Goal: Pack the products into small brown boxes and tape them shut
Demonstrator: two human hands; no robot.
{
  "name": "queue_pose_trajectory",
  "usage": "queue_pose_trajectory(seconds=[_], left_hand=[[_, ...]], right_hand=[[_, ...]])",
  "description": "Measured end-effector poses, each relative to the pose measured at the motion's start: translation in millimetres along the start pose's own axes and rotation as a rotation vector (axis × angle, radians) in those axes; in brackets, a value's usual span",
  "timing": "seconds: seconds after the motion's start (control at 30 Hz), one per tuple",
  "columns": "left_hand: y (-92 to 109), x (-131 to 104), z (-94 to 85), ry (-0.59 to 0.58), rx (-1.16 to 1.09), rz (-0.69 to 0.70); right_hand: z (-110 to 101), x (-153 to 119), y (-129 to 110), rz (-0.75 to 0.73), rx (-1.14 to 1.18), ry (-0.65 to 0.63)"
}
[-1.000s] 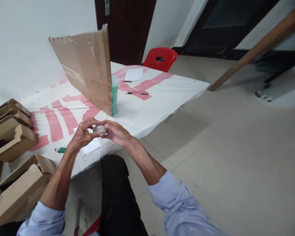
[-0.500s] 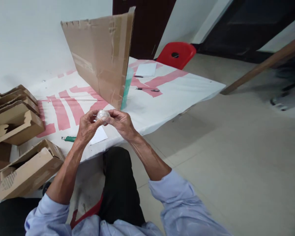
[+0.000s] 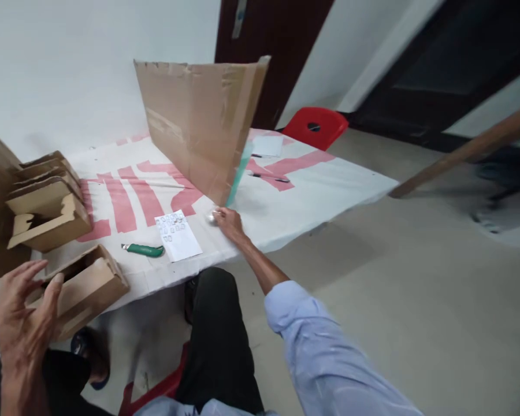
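In the head view, the right hand reaches over the table, its fingers curled and narrow at a small shiny item. The item is by the fingertips, near the lower front corner of the upright cardboard panel. Blur makes it impossible to tell whether the fingers grip the item or only touch it, or whether it rests fully on the cloth.

The left hand is well apart from it, beside the nearest carton, thumb and fingers spread wide with nothing visible between them; contact with the carton cannot be told.

Between the 2 hands lie a green-handled cutter and a marked paper sheet, the cutter just left of the sheet.

The item looks smooth and rounded, so it would probably slip or roll easily. A light hold close to the cloth, with the fingers parting only once it sits steady, would suit it. The wrist should clear the panel's corner, since a knock could shift the cardboard.
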State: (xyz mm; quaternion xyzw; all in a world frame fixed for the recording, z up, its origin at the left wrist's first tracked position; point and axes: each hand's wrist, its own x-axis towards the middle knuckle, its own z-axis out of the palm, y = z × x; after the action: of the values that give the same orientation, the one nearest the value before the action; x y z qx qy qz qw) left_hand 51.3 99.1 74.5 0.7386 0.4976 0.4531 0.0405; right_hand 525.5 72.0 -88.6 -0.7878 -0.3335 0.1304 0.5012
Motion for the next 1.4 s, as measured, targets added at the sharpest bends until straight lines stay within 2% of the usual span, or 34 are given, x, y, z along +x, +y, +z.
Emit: queue_pose_trajectory(seconds=[0.07, 0.17, 0.33, 0.43, 0.5, 0.57, 0.63, 0.73, 0.8, 0.87, 0.97, 1.1, 1.23, 1.4], left_hand=[[-34.8, -11.9, -25.6, 0.002, 0.131, 0.024], [-66.4, -36.1, -50.2, -0.111, 0.14, -0.061], [-88.8, -64.7, -59.4, -0.188, -0.029, -0.312], [-98.3, -68.2, -56.8, -0.246, -0.097, -0.322], [-105.9, -64.6, -52.5, -0.272, -0.119, -0.275], [-112.9, -57.8, -46.6, -0.304, -0.157, -0.239], [-118.1, -50.4, -40.2, -0.335, -0.204, -0.22], [-121.5, -42.6, -33.1, -0.353, -0.263, -0.214], [-122.2, -40.7, -31.1, -0.341, -0.281, -0.231], [-122.8, -41.2, -30.9, -0.337, -0.287, -0.26], [-123.9, -43.9, -31.8, -0.352, -0.295, -0.289], [-124.8, -48.3, -32.5, -0.394, -0.332, -0.271], [-124.0, -54.6, -35.4, -0.512, -0.339, -0.291], [-121.0, -60.9, -41.7, -0.617, -0.257, -0.271]], right_hand=[[3.0, -8.7, 2.8, 0.025, -0.086, -0.007], [10.5, -18.3, 10.8, 0.054, -0.239, 0.018], [12.1, -22.7, 30.1, 0.02, -0.373, 0.046], [3.8, -27.9, 23.4, -0.063, -0.442, 0.085], [4.3, -35.1, 0.6, -0.16, -0.424, 0.109], [14.1, -50.4, -37.8, -0.337, -0.307, 0.068], [32.5, -76.9, -86.1, -0.591, -0.115, -0.087], [68.2, -129.8, -156.0, -0.975, 0.03, -0.46], [90.9, -162.3, -188.5, -1.174, -0.022, -0.631], [108.2, -185.4, -205.0, -1.268, -0.169, -0.68], [116.8, -204.5, -203.5, -1.323, -0.305, -0.598], [99.7, -222.0, -179.6, -1.414, -0.202, -0.443], [80.7, -240.1, -161.5, -1.506, -0.118, -0.453], [78.5, -246.7, -157.0, -1.483, -0.079, -0.518]])
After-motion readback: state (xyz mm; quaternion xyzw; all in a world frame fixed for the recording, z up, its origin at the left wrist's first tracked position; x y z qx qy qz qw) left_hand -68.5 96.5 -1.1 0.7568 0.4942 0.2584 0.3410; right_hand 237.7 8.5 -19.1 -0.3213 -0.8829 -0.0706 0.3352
